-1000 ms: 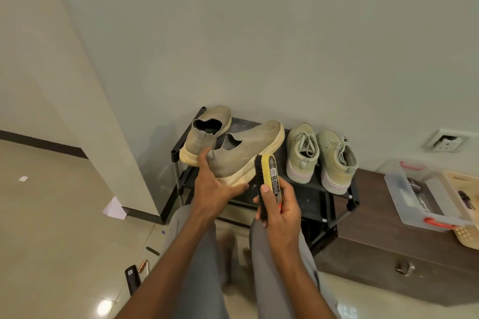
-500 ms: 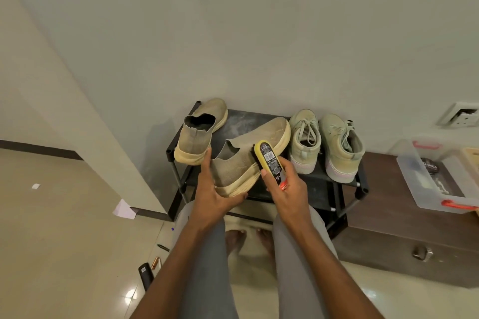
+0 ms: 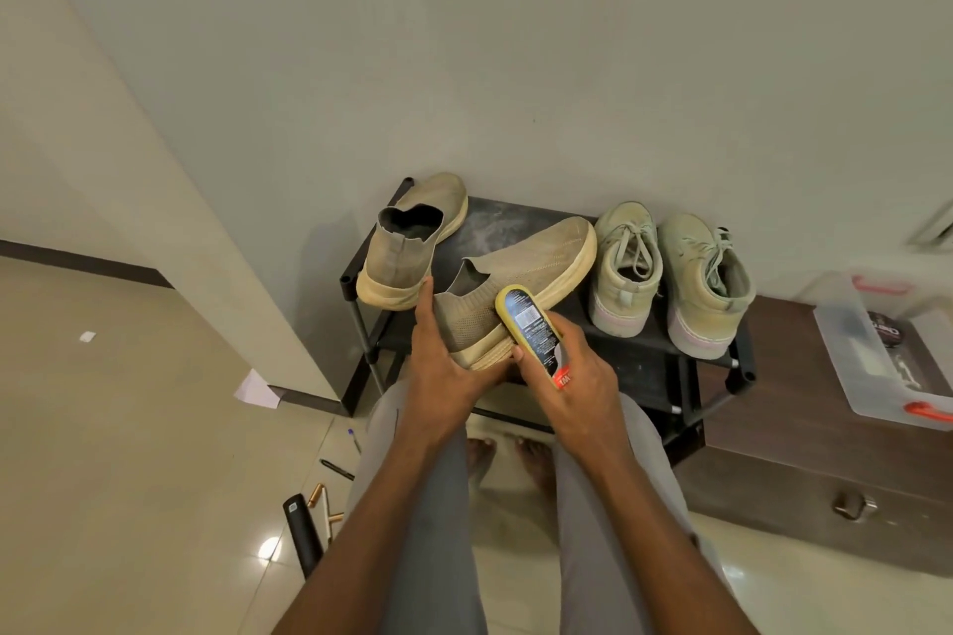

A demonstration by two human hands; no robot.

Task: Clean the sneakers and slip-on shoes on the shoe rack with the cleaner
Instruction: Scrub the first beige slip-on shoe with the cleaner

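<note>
A black shoe rack (image 3: 639, 361) stands against the wall. My left hand (image 3: 443, 356) grips the heel end of a beige knit slip-on shoe (image 3: 531, 263), tilted on its side over the rack's front edge. My right hand (image 3: 572, 376) holds the yellow-and-black cleaner (image 3: 528, 325) pressed against that shoe's side near the heel. The other slip-on shoe (image 3: 412, 242) sits upright at the rack's left end. Two pale green lace-up sneakers (image 3: 670, 273) stand side by side on the right.
A dark wooden chest (image 3: 804, 469) sits right of the rack, bearing a clear plastic box (image 3: 871, 356) with red clips. Pens, small brass tubes and a black device (image 3: 301, 536) lie on the tiled floor at the left. A wall corner juts out at left.
The cleaner has come down from upright in front of the shoe onto its side near the heel. My left hand keeps its grip; the view has shifted slightly.
</note>
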